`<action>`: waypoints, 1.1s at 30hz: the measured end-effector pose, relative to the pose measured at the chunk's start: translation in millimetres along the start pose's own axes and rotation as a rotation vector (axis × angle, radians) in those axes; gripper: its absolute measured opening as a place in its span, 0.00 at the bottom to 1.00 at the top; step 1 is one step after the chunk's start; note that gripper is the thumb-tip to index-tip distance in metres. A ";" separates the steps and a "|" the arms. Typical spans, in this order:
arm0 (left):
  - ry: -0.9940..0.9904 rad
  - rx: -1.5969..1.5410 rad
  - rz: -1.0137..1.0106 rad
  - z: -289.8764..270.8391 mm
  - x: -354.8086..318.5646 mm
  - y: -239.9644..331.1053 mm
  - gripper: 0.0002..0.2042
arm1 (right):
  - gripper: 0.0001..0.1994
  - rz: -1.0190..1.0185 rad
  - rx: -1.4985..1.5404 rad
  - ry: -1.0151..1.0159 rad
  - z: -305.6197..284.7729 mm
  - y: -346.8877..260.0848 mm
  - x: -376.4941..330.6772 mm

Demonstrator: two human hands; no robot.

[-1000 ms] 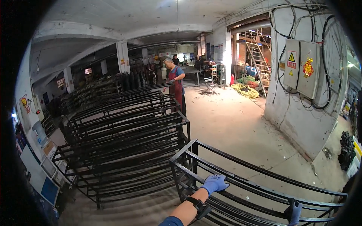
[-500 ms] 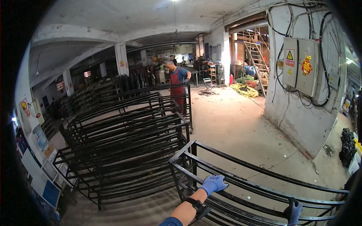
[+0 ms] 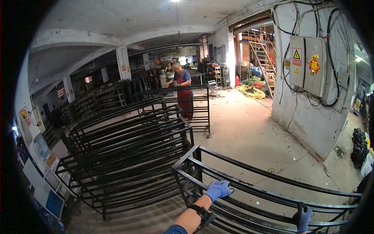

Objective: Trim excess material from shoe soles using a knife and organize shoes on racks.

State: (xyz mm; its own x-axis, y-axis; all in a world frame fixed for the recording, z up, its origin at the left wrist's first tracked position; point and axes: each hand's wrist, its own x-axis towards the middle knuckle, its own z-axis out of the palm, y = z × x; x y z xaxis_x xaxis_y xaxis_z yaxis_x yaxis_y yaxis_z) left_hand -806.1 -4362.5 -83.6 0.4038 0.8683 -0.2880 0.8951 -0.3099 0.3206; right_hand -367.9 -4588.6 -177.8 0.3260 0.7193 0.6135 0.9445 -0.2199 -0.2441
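A long black metal rack (image 3: 249, 186), built of square bars and open rails, stands in front of me at the lower right. In a blue work glove, my left hand (image 3: 219, 190) is closed over one of its upper rails near the left end. Farther right, my right hand (image 3: 303, 218), gloved in blue with dark fingers, is wrapped round another bar of this rack. Its lower part and my right forearm are mostly out of the picture. A black band is on my left wrist.
Several similar black racks (image 3: 128, 156) stand close together on my left. Beyond them a co-worker in a red apron (image 3: 185, 99) stands behind another rack (image 3: 203, 113). A wall with a grey electrical cabinet (image 3: 307, 66) is on the right. Yellow sacks (image 3: 251, 93) lie near a staircase (image 3: 263, 58).
The co-worker's rack has shifted right, and the co-worker now has forearms raised in front. Another person shows behind them. My hands keep their hold on the rack, and my view has shifted slightly.
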 end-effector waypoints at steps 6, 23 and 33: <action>0.034 0.000 -0.011 2.5 -0.6 0.6 0.29 | 0.12 0.270 0.415 0.100 2.1 -9.1 5.9; 0.008 0.002 -0.031 -3.8 -3.1 0.7 0.27 | 0.15 0.606 0.848 -0.170 -13.7 -31.1 15.5; 0.011 0.002 -0.025 -5.1 -3.7 4.7 0.27 | 0.14 0.611 0.672 0.008 -31.7 -50.5 14.9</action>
State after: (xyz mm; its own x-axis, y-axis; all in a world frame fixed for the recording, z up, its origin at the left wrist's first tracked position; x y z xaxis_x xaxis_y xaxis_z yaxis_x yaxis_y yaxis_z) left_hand -804.4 -4365.2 -76.4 0.3796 0.8797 -0.2863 0.9051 -0.2890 0.3120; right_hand -409.5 -4587.6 -132.5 0.7647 0.5989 0.2378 0.3853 -0.1292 -0.9137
